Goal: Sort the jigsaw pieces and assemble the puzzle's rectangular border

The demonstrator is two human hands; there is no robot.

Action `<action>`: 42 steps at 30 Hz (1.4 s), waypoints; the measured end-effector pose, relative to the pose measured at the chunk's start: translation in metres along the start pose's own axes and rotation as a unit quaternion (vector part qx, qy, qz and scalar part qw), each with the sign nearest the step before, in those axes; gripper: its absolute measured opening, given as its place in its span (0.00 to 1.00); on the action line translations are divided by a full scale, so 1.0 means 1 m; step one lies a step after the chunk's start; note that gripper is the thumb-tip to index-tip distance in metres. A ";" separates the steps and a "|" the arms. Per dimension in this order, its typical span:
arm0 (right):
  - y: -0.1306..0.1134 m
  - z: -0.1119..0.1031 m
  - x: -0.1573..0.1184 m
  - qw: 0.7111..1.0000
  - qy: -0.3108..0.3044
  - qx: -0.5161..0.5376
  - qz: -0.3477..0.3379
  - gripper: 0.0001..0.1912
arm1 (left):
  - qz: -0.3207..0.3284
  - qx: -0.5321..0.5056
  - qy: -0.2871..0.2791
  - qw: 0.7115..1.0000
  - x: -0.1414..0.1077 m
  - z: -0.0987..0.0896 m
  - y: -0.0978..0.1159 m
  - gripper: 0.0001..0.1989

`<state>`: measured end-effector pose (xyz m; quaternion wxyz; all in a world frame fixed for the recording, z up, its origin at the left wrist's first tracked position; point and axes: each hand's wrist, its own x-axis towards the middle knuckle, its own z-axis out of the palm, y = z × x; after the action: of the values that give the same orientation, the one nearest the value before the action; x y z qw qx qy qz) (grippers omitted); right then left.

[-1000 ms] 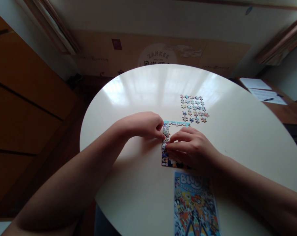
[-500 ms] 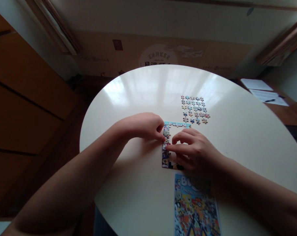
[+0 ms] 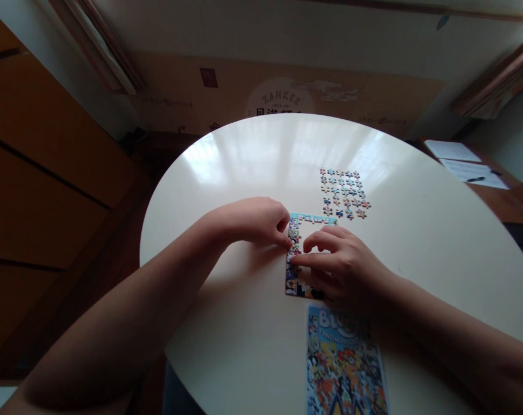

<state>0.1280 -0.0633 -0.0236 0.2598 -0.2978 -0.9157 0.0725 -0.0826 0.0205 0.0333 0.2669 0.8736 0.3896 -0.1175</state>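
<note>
A partly assembled jigsaw puzzle (image 3: pixel 292 281) lies on the white table, with joined pieces along its top, left and bottom sides around a pale middle. My left hand (image 3: pixel 267 222) is curled closed at its left edge, its fingertips on the border strip. From the other side, my right hand (image 3: pixel 341 259) reaches over the puzzle, fingers apart. Its outstretched index finger touches the left strip a little below my left fingertips. The right side of the puzzle is hidden under that hand. Beyond it, loose jigsaw pieces (image 3: pixel 344 190) are laid out in rows.
A colourful printed picture sheet (image 3: pixel 345 363) lies at the near edge of the round white table (image 3: pixel 226 173). Papers (image 3: pixel 473 172) with a pen rest on a brown surface at the right. Orange-brown panels (image 3: pixel 40 161) stand to the left.
Both hands keep nearly the same place on the puzzle. The view has shifted very slightly; the loose pieces and the sheet stay put.
</note>
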 end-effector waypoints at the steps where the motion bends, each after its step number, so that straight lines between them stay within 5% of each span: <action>1: 0.000 0.000 0.000 1.000 -0.002 0.000 0.001 0.08 | 0.001 0.000 0.001 1.000 0.000 0.000 0.000 0.13; 17: -0.004 -0.004 0.000 0.998 -0.049 -0.025 0.017 0.09 | -0.005 0.011 0.006 1.000 0.001 0.002 -0.003 0.13; 19: -0.003 -0.008 -0.002 1.000 -0.011 -0.015 0.012 0.11 | -0.002 0.005 -0.001 1.000 0.000 0.001 -0.004 0.14; 25: 0.009 -0.044 -0.007 0.970 0.230 -0.048 0.067 0.19 | 0.008 -0.013 -0.002 1.000 -0.003 -0.003 -0.008 0.15; 28: 0.020 -0.063 -0.013 0.957 0.263 -0.067 0.101 0.15 | 0.013 -0.006 0.002 1.000 -0.004 -0.002 -0.006 0.18; 30: 0.028 -0.070 -0.016 0.966 0.220 -0.054 0.126 0.13 | 0.017 0.001 0.000 1.000 -0.005 0.001 -0.003 0.20; 36: 0.036 -0.070 -0.021 0.984 -0.043 -0.036 0.168 0.15 | 0.026 0.019 -0.003 0.999 -0.004 0.007 0.004 0.18; 42: 0.021 -0.066 -0.018 0.981 -0.125 -0.013 0.146 0.15 | 0.016 0.006 -0.010 1.000 -0.004 0.005 0.002 0.19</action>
<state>0.1858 -0.0581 0.0186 0.1255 -0.4202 -0.8886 0.1345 -0.0839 0.0138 0.0321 0.2677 0.8798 0.3726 -0.1242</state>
